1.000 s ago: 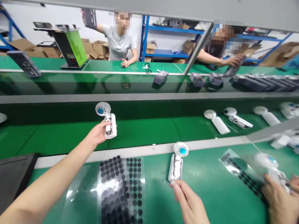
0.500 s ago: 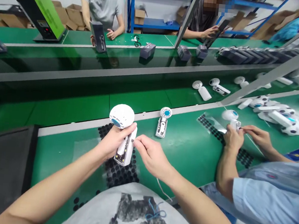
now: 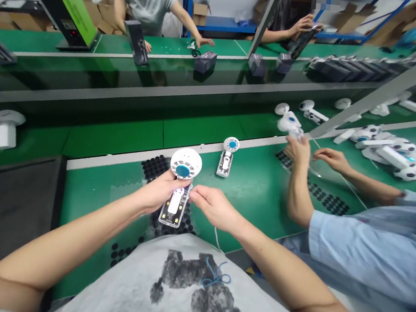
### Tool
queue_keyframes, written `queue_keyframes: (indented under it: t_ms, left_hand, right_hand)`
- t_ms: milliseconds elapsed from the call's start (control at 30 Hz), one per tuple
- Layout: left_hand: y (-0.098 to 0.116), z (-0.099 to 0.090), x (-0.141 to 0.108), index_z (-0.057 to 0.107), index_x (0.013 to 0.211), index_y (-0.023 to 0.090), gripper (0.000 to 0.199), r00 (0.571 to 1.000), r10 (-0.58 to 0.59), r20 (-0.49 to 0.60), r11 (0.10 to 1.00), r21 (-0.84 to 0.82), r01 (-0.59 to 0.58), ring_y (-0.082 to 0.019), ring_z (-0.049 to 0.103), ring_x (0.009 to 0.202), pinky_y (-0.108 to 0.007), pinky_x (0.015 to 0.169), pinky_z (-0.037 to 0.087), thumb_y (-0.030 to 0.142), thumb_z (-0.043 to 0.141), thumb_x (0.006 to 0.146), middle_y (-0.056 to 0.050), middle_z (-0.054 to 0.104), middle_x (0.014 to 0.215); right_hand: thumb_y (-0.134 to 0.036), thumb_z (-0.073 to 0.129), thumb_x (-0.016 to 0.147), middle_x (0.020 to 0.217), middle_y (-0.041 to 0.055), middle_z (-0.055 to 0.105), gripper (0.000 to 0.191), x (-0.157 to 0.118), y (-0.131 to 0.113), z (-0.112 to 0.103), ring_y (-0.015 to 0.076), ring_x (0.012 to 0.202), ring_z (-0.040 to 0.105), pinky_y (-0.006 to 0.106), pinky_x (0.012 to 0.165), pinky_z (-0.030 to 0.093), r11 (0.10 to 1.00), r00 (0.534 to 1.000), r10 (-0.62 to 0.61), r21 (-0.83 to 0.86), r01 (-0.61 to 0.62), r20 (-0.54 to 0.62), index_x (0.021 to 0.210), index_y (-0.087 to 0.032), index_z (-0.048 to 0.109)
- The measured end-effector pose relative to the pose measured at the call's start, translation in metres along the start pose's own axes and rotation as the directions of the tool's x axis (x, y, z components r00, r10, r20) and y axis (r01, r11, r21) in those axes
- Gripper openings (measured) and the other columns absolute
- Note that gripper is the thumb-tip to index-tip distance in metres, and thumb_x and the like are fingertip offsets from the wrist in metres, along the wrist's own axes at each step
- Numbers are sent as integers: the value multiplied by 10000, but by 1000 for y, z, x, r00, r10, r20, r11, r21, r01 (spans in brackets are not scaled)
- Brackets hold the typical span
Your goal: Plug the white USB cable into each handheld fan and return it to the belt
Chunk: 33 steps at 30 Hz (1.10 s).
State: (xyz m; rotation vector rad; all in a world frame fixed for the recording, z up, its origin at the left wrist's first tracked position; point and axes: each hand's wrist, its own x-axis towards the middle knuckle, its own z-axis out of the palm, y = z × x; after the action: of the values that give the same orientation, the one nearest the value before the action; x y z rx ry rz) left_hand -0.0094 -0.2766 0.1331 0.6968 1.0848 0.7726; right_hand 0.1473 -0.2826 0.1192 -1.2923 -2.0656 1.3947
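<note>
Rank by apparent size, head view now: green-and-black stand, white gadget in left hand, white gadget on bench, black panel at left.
1. Black panel, cut off by the frame
2. Green-and-black stand
3. White gadget in left hand
4. White gadget on bench

Gadgets' real sizes: unsure; the held one is nearer.

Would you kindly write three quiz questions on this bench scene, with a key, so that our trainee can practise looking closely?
1. Multiple choice: what does the left hand hold?
A) a dark box
B) a white device
C) a roll of tape

2. True or false: the second device lies on the green bench with no hand touching it.

3. Fill the blank: the disc on the round head of the held white device is ____ in colour.

Key: 1 B; 2 true; 3 blue.
</note>
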Motion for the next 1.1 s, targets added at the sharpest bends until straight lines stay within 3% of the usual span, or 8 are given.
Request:
queue_keyframes:
  t_ms: [167, 267, 367, 467, 567, 667, 767, 1100]
  left_hand:
    - [-13, -7, 2, 628, 893, 135, 286, 995, 67, -80, 993, 104, -59, -177, 607, 667, -274, 603, 486, 203, 715, 629, -57, 668, 790]
    - [-6, -42, 6, 607, 902, 121, 295, 939, 178, -293, 977, 164, -134, -130, 586, 586, -217, 539, 457, 167, 712, 630, -23, 653, 719]
    - [5, -89, 9, 533, 952, 140, 218, 845, 221, -488, 975, 86, -205, -77, 531, 469, -180, 484, 426, 184, 596, 747, 45, 587, 598]
    - [-3, -117, 19, 534, 890, 124, 160, 854, 147, -499, 979, -49, -198, -90, 546, 472, -202, 479, 449, 227, 569, 773, 18, 595, 610]
    - [-35, -117, 39, 546, 843, 126, 207, 889, 90, -449, 976, -140, -169, -124, 575, 506, -223, 450, 454, 270, 631, 722, -23, 618, 658]
    - [-71, -112, 59, 534, 842, 146, 259, 876, 94, -474, 960, -189, -205, -123, 582, 514, -218, 435, 453, 285, 675, 676, -17, 619, 694]
    - [-92, -114, 67, 528, 855, 152, 293, 856, 106, -506, 953, -195, -233, -128, 590, 517, -241, 462, 485, 287, 693, 654, -12, 620, 716]
    - [-99, -119, 72, 523, 881, 156, 366, 833, 128, -538, 943, -194, -270, -152, 611, 515, -280, 495, 522, 291, 725, 607, -10, 629, 702]
  right_hand:
    - [-250, 402, 889, 591, -43, 472, 260, -3, 1, 6, 94, 577, 434, 221, 573, 335, 1000, 998, -14, 9, 13, 57, 680, -165, 531]
    - [-286, 413, 879, 579, -45, 458, 275, -7, 16, -11, 94, 565, 425, 219, 553, 328, 1000, 1000, 14, 6, -14, 28, 651, -170, 514]
    - [-345, 424, 871, 542, -61, 400, 268, -2, 44, -29, 85, 504, 381, 208, 503, 307, 998, 987, 64, 10, -63, -147, 686, -176, 518]
    - [-346, 541, 813, 574, -50, 430, 208, 17, 70, -22, 97, 537, 419, 216, 527, 341, 996, 970, 13, -87, -35, -242, 708, -167, 548]
    - [-257, 610, 777, 727, 7, 548, 106, 43, 84, 14, 132, 721, 514, 243, 698, 397, 986, 978, -52, -164, 18, -202, 743, -156, 617]
    - [-193, 596, 791, 822, 39, 606, 84, 60, 92, 53, 143, 820, 548, 245, 779, 400, 974, 991, -87, -216, 64, -98, 799, -156, 671]
    - [-177, 573, 810, 857, 43, 626, 125, 65, 98, 76, 144, 835, 570, 240, 776, 408, 963, 996, -88, -257, 86, 5, 835, -169, 696]
    - [-204, 635, 757, 866, 45, 620, 84, 72, 97, 78, 179, 788, 578, 267, 701, 411, 944, 996, 20, -330, 11, 90, 813, -194, 697]
